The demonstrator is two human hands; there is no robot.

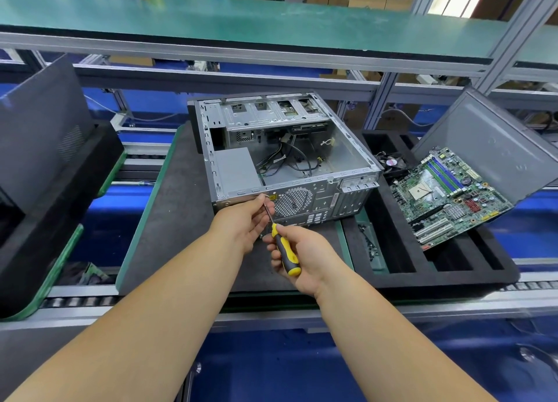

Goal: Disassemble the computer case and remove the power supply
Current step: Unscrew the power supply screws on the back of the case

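Right hand (305, 255) grips the screwdriver (283, 249) handle; left hand (244, 220) pinches its shaft against the computer case (302, 166).

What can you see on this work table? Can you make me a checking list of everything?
Surface: dark mat on a green-edged pallet, sitting on a roller conveyor.
Job's things: open computer case lying on its side; grey power supply still inside, at the rear corner.
Clutter: motherboard and a small fan in the black foam tray; grey side panel leaning there; loose screws.
Hands: right hand grips a yellow-black screwdriver; left hand steadies its shaft at the case's back panel.
Cables: loose black wires inside the case.
Surroundings: green shelf above, cardboard boxes behind.
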